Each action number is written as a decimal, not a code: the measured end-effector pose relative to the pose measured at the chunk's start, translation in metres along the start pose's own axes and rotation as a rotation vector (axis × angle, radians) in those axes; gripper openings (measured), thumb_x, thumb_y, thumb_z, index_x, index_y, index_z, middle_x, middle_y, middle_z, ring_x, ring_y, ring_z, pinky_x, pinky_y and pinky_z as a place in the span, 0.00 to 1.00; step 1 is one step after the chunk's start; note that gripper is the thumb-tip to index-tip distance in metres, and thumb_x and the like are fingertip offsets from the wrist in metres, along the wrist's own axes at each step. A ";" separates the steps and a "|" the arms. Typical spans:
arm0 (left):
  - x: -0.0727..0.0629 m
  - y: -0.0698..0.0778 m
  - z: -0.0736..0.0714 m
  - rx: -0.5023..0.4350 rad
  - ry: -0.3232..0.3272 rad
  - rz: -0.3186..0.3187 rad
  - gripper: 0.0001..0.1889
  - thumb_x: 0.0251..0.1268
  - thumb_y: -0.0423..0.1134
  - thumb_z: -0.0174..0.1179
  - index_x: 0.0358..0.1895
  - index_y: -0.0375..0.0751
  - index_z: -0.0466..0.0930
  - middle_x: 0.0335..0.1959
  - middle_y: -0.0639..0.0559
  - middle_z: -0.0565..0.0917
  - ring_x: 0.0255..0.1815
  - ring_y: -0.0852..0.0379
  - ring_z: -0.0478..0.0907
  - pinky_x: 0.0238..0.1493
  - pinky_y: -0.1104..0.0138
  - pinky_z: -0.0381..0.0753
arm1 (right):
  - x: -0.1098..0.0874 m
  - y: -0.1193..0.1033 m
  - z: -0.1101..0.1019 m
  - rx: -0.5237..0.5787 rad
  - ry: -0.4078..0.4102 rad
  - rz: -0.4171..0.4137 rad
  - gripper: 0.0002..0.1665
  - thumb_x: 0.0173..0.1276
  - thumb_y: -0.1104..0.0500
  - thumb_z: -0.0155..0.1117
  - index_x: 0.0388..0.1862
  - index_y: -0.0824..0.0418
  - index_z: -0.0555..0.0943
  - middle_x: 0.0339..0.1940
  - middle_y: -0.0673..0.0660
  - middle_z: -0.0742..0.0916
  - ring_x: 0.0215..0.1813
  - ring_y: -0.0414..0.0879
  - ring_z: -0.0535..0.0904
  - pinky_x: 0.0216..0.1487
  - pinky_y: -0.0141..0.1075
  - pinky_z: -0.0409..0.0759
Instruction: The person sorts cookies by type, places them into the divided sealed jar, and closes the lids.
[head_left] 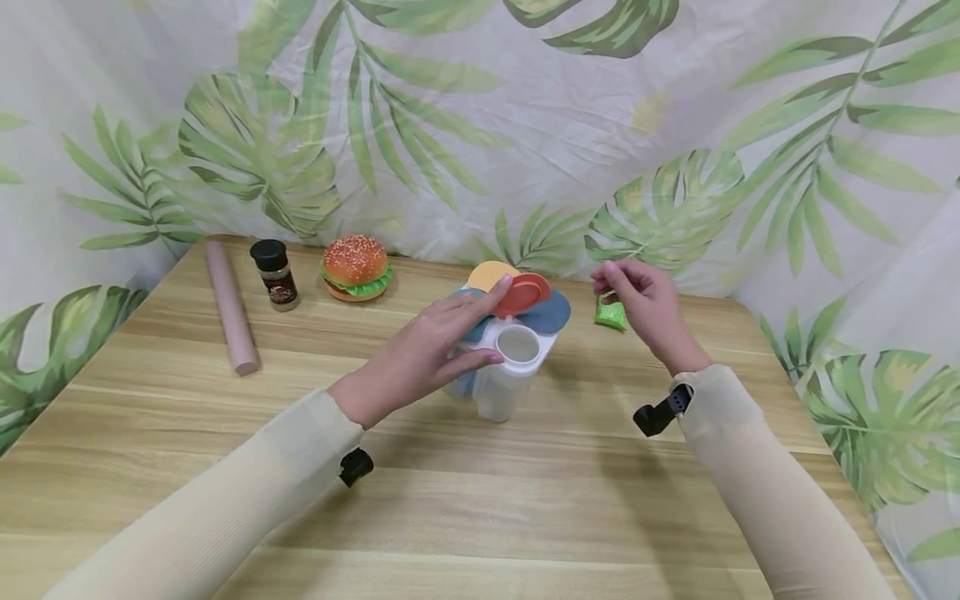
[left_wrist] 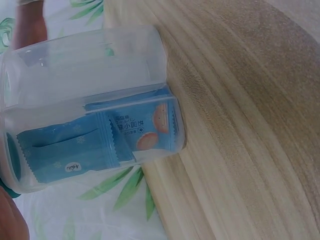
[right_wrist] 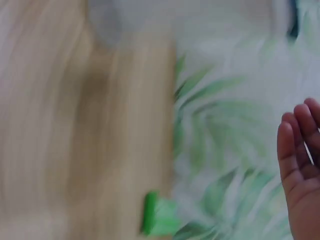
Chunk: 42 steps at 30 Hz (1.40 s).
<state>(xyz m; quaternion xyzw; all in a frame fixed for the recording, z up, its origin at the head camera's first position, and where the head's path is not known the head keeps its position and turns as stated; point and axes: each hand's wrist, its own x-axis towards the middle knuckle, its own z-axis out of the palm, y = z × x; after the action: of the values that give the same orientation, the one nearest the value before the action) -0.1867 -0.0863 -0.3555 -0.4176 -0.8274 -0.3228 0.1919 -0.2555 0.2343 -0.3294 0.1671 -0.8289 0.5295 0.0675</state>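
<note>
A clear plastic container (head_left: 497,393) with several compartments stands on the table. Its flip lids are yellow, blue and teal, and a red lid (head_left: 522,294) is raised above a round white opening (head_left: 517,344). My left hand (head_left: 427,346) holds the container's top, index finger at the red lid and thumb beside the opening. Blue snack packets (left_wrist: 75,145) fill one compartment in the left wrist view; the compartment beside it looks bare. My right hand (head_left: 642,304), fingers loosely bent and holding nothing, is raised near a small green packet (head_left: 611,313) on the table.
Along the table's back left are a pink cylindrical rod (head_left: 231,308), a black-capped seasoning jar (head_left: 276,277) and a toy-like hamburger (head_left: 356,268). A leaf-print cloth (head_left: 465,125) hangs behind the wooden table (head_left: 480,517). Each wrist carries a small black camera.
</note>
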 end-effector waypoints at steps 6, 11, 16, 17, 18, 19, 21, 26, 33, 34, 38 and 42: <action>0.000 0.001 -0.002 0.003 -0.005 -0.019 0.48 0.67 0.47 0.72 0.85 0.48 0.55 0.64 0.51 0.82 0.68 0.52 0.78 0.71 0.55 0.78 | 0.001 0.043 -0.016 -0.223 0.041 0.161 0.23 0.84 0.52 0.55 0.56 0.71 0.84 0.45 0.57 0.87 0.45 0.43 0.84 0.44 0.25 0.84; 0.000 0.002 -0.003 -0.010 -0.007 -0.030 0.47 0.66 0.46 0.73 0.85 0.49 0.56 0.64 0.51 0.83 0.68 0.52 0.78 0.70 0.56 0.79 | 0.002 0.073 -0.021 -0.372 0.007 0.222 0.24 0.86 0.56 0.51 0.66 0.73 0.78 0.61 0.73 0.83 0.61 0.62 0.79 0.61 0.44 0.81; 0.000 0.002 -0.003 -0.020 -0.010 -0.028 0.47 0.66 0.46 0.73 0.85 0.49 0.56 0.64 0.52 0.83 0.67 0.53 0.78 0.69 0.57 0.79 | 0.008 0.091 -0.020 -0.448 -0.126 0.263 0.28 0.87 0.59 0.45 0.80 0.70 0.65 0.79 0.74 0.70 0.75 0.69 0.70 0.74 0.61 0.72; 0.000 0.002 -0.003 -0.020 -0.010 -0.028 0.47 0.66 0.46 0.73 0.85 0.49 0.56 0.64 0.51 0.83 0.67 0.53 0.78 0.69 0.57 0.79 | 0.009 0.093 -0.019 -0.466 -0.162 0.270 0.30 0.87 0.59 0.43 0.82 0.70 0.61 0.81 0.73 0.66 0.78 0.69 0.67 0.76 0.62 0.70; 0.000 0.002 -0.003 -0.022 -0.009 -0.029 0.47 0.66 0.46 0.73 0.85 0.49 0.56 0.64 0.51 0.83 0.67 0.53 0.78 0.69 0.57 0.79 | 0.011 0.094 -0.018 -0.486 -0.197 0.274 0.32 0.88 0.59 0.41 0.84 0.70 0.57 0.83 0.73 0.63 0.80 0.69 0.65 0.78 0.62 0.67; 0.000 0.001 -0.003 -0.025 -0.008 -0.031 0.47 0.66 0.46 0.73 0.85 0.49 0.56 0.64 0.51 0.83 0.67 0.53 0.78 0.69 0.57 0.79 | 0.012 0.096 -0.017 -0.505 -0.227 0.276 0.33 0.88 0.59 0.40 0.85 0.70 0.54 0.84 0.73 0.60 0.81 0.70 0.63 0.80 0.61 0.65; 0.000 0.001 -0.002 -0.033 -0.009 -0.033 0.47 0.66 0.46 0.72 0.85 0.49 0.56 0.64 0.52 0.83 0.67 0.53 0.78 0.69 0.57 0.79 | 0.014 0.098 -0.014 -0.538 -0.271 0.273 0.34 0.87 0.60 0.38 0.85 0.72 0.50 0.84 0.75 0.59 0.82 0.71 0.60 0.82 0.62 0.61; 0.000 0.000 -0.002 -0.040 -0.012 -0.036 0.47 0.67 0.47 0.72 0.85 0.51 0.55 0.65 0.53 0.83 0.69 0.54 0.77 0.70 0.58 0.78 | 0.017 0.102 -0.007 -0.607 -0.269 0.219 0.30 0.85 0.66 0.39 0.79 0.79 0.58 0.78 0.80 0.67 0.81 0.73 0.61 0.81 0.64 0.61; 0.001 0.001 -0.002 -0.048 -0.008 -0.039 0.48 0.66 0.44 0.73 0.85 0.50 0.56 0.64 0.52 0.83 0.67 0.53 0.77 0.69 0.56 0.78 | 0.014 0.102 -0.010 -0.632 -0.240 0.192 0.24 0.83 0.67 0.46 0.71 0.79 0.70 0.69 0.82 0.74 0.66 0.74 0.74 0.67 0.64 0.75; 0.001 0.002 -0.002 -0.050 -0.010 -0.041 0.48 0.65 0.44 0.74 0.85 0.50 0.56 0.64 0.52 0.82 0.67 0.53 0.77 0.69 0.56 0.78 | 0.014 0.103 -0.010 -0.626 -0.238 0.202 0.24 0.83 0.66 0.47 0.71 0.79 0.71 0.67 0.81 0.74 0.62 0.72 0.76 0.63 0.62 0.76; 0.001 0.003 -0.003 -0.056 -0.011 -0.047 0.48 0.65 0.43 0.74 0.85 0.51 0.56 0.64 0.52 0.82 0.68 0.53 0.77 0.71 0.54 0.77 | 0.013 0.102 -0.013 -0.606 -0.249 0.247 0.24 0.84 0.61 0.51 0.71 0.76 0.71 0.58 0.76 0.79 0.48 0.61 0.77 0.49 0.52 0.77; 0.000 0.002 -0.003 -0.058 -0.018 -0.056 0.49 0.65 0.44 0.74 0.85 0.52 0.55 0.64 0.52 0.83 0.67 0.52 0.77 0.70 0.54 0.78 | 0.011 0.098 -0.014 -0.571 -0.276 0.300 0.27 0.84 0.59 0.50 0.73 0.74 0.68 0.56 0.73 0.81 0.49 0.59 0.77 0.51 0.51 0.77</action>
<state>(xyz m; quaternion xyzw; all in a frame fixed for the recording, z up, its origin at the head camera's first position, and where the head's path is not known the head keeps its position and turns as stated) -0.1849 -0.0870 -0.3522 -0.4025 -0.8308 -0.3481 0.1633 -0.3010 0.2822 -0.4036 0.0876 -0.9603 0.2526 -0.0796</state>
